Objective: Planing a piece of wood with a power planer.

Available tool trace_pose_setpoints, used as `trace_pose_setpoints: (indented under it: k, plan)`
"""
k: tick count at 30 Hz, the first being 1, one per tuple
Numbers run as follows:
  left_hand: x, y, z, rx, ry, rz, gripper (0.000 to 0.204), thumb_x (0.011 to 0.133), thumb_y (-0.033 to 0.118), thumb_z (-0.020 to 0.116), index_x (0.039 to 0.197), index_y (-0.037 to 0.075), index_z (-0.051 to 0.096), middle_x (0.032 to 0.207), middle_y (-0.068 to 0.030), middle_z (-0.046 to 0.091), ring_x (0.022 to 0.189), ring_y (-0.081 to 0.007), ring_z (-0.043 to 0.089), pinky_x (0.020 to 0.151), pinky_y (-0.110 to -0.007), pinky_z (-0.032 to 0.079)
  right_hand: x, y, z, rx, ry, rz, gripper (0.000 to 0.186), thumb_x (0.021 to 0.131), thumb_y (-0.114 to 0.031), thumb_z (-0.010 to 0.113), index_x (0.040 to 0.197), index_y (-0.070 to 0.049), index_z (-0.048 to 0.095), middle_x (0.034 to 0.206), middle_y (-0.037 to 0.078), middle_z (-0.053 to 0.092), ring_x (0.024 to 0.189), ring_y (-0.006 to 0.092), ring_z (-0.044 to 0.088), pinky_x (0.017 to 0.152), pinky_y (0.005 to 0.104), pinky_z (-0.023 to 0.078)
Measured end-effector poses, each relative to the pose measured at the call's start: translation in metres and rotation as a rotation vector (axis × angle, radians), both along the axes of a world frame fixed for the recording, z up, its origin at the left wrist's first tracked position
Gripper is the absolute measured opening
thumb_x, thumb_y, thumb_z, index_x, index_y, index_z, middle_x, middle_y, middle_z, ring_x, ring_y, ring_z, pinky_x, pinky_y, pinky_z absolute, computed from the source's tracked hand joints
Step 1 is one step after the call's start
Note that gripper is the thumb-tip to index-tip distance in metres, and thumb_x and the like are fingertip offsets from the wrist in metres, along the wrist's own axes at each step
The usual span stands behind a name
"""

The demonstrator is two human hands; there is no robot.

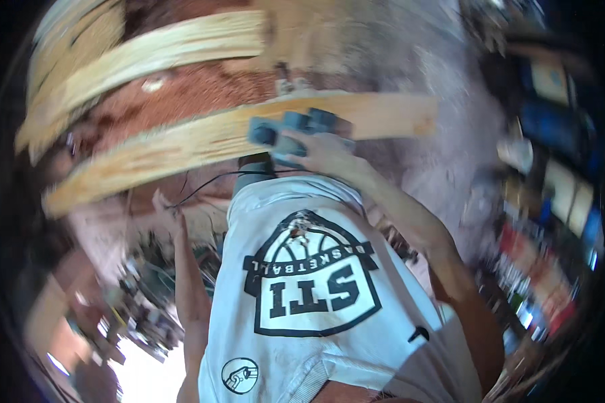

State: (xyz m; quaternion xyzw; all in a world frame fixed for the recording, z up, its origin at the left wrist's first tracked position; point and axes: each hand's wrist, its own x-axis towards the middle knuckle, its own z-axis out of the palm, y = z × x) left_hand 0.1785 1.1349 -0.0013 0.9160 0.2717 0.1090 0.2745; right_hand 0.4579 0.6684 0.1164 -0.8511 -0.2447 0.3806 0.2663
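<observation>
A teal-blue power tool, by its shape an electric planer point(301, 127), rests on a long pale wooden plank point(188, 146) in front of me. My right hand point(326, 154) is closed around its handle; motion blur hides the finger detail. A thin black cord point(212, 180) runs from near the planer toward the left. At its far end my left hand point(168, 207) is held low beside the plank, its fingers closed on the cord. The plank lies crosswise, with its right end beyond the planer.
Further away lies another pale plank point(175, 41) over reddish ground point(175, 91). Wide boards point(81, 50) are at the far left. Blurred clutter, with a blue container point(551, 124), lines the right side. More loose clutter point(144, 305) lies at the lower left.
</observation>
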Motion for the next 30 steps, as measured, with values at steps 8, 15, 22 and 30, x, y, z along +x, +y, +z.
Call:
trace_pose_setpoints:
  k: [8,15,22,30]
  plan:
    - [-0.043,-0.275,0.06,-0.222,0.614,0.409,0.03,0.095,0.025,0.066,0.117,0.009,0.08,0.105,-0.025,0.078,0.101,-0.0433,0.075,0.088,-0.05,0.058,0.066,-0.261,-0.009,0.16,-0.311,0.139,0.06,0.097,-0.023,0.081,0.153,-0.014,0.061,0.136,0.024,0.072,0.13,0.0411,0.068,0.11,0.0484,0.053]
    - [-0.052,-0.366,0.069,-0.485,0.602,0.441,0.035,0.097,0.022,0.062,0.123,0.006,0.08,0.109,-0.0262,0.078,0.105,-0.0401,0.076,0.091,-0.048,0.058,0.108,-0.315,-0.026,0.124,-0.482,0.335,0.063,0.095,-0.03,0.084,0.151,-0.012,0.063,0.135,0.026,0.072,0.129,0.0405,0.07,0.108,0.047,0.055]
    - [-0.087,-0.396,0.019,-0.491,0.388,0.777,0.031,0.1,0.026,0.061,0.111,0.006,0.082,0.106,-0.0257,0.078,0.1,-0.0405,0.075,0.092,-0.048,0.055,0.134,-0.129,-0.022,0.239,-0.099,0.354,0.06,0.098,-0.032,0.082,0.153,-0.019,0.06,0.123,0.025,0.077,0.114,0.0444,0.075,0.094,0.049,0.061]
    - [-0.146,-0.411,-0.014,-0.681,0.483,1.129,0.038,0.108,0.032,0.057,0.114,0.004,0.082,0.103,-0.0279,0.077,0.101,-0.0409,0.076,0.089,-0.049,0.055,0.092,0.128,-0.023,0.204,-0.159,0.46,0.056,0.098,-0.04,0.079,0.149,-0.022,0.062,0.105,0.029,0.077,0.102,0.0505,0.074,0.086,0.0548,0.061]
